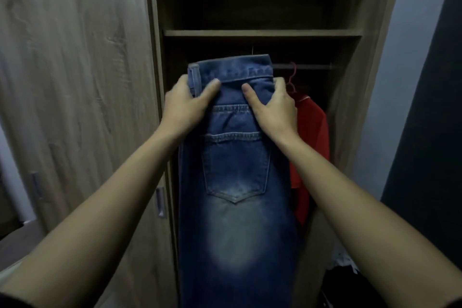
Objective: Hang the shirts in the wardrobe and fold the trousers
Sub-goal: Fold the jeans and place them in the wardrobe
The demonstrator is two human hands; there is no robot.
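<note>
Before open wardrobe (350,112), blue jeans (237,170) held up lengthwise, doubled leg on leg, back pocket facing. Left hand (186,104) and right hand (273,105) both pinch denim just below waistband, thumbs in front. Risk: halves slide apart if grip loosens. Inside wardrobe: red shirt (311,132) on red hanger (291,77) behind jeans.

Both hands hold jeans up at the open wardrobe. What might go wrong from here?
1. The blue denim jeans are held only at the waistband by the left hand and right hand; the long legs may fold unevenly.
2. They hang close to the red shirt on its thin red hanger; a swing might knock it off the rail.
</note>
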